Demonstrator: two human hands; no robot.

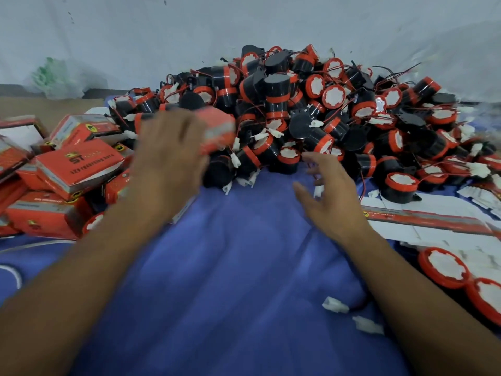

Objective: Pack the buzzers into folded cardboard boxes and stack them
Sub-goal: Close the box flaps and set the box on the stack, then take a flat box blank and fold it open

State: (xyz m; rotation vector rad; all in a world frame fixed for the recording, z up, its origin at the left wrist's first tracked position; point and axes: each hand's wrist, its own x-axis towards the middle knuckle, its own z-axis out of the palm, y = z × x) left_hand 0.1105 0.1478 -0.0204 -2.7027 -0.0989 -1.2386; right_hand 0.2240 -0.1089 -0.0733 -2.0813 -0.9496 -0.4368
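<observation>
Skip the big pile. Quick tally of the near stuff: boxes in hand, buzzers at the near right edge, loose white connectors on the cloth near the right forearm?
Box, blurred, held by the left hand: 1
Near buzzers at the right edge: 2
White connectors on the blue cloth: 2
Total: 5

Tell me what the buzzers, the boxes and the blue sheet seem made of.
Buzzers: glossy black plastic, judging by the sheen, with orange-red bands.
Boxes: printed cardboard with sharp folded edges, slightly glossy.
Blue sheet: probably matte woven cloth; it wrinkles softly.
</observation>
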